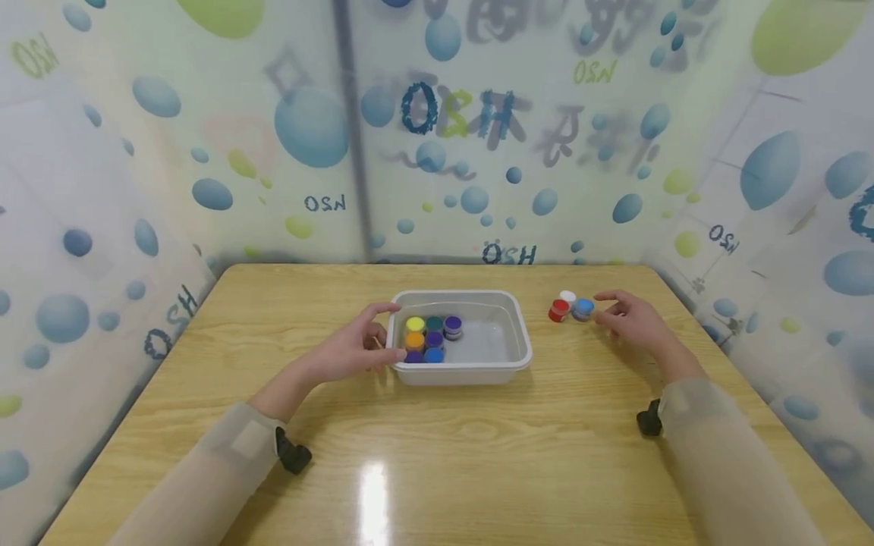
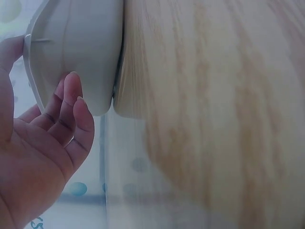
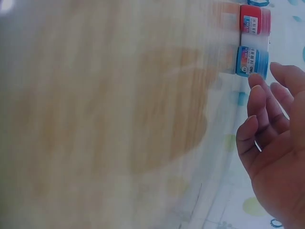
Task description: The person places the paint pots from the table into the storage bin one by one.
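Observation:
A white plastic tub (image 1: pixel 488 371) stands mid-table, and my left hand (image 1: pixel 358 345) holds its left end. The thumb laps over the near-left corner of the rim, while bent fingers lie along the outer wall, as the left wrist view shows. Small paint jars fill the tub's left side, among them a yellow jar (image 1: pixel 415 324), an orange jar (image 1: pixel 414 342) and a purple jar (image 1: pixel 453 327). To the right, my right hand (image 1: pixel 631 322) reaches with loosely bent fingers beside a blue paint jar (image 1: pixel 583 309). A red paint jar (image 1: pixel 558 310) and a white-lidded jar (image 1: pixel 567 297) sit against it.
The wooden table (image 1: pixel 492 462) ends at a patterned curtain (image 1: pixel 437 189) behind the tub and on both sides. Dark wrist cameras hang below both cuffs. Bare wood lies between the tub and the three jars.

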{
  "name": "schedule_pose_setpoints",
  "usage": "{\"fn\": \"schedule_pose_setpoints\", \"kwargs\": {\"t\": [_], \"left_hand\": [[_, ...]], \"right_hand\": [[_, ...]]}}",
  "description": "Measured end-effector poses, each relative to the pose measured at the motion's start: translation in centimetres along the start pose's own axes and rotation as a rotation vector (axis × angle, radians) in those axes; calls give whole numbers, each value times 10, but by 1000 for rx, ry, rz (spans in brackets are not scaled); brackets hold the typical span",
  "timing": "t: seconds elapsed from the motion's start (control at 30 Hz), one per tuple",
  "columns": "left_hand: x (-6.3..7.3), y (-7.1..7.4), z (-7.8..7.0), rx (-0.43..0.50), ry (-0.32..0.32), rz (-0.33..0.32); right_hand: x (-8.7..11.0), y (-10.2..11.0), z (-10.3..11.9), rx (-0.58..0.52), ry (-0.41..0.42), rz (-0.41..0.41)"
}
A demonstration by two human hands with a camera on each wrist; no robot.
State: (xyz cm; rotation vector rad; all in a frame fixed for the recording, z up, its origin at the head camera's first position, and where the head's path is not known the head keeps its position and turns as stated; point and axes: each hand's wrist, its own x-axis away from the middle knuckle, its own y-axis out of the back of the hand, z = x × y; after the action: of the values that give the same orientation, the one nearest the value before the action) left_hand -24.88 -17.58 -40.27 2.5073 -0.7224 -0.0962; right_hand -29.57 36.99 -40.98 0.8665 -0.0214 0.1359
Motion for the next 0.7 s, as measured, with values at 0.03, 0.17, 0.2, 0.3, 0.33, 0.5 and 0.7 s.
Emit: {"fn": "schedule_pose_setpoints", "kwargs": {"t": [0.03, 0.17, 0.2, 0.3, 0.33, 0.5, 0.7], "left_hand": [[0, 0, 0, 0, 0, 0], [0, 0, 0, -1, 4, 3], [0, 0, 0, -3, 4, 2], [-1, 0, -1, -10, 3, 0], [-1, 0, -1, -11, 3, 0], [-1, 0, -1, -6, 8, -2], [0, 0, 0, -7, 13, -4]], "right_hand": [[-2, -1, 0, 0, 3, 0], [-8, -3, 0, 5, 3, 5], [-10, -4, 0, 3, 0, 9], [-13, -5, -1, -1, -17, 21], [-15, -5, -1, -1, -20, 24], [-17, -6, 2, 2, -26, 23], [-10, -5, 2, 30, -24, 23]]}}
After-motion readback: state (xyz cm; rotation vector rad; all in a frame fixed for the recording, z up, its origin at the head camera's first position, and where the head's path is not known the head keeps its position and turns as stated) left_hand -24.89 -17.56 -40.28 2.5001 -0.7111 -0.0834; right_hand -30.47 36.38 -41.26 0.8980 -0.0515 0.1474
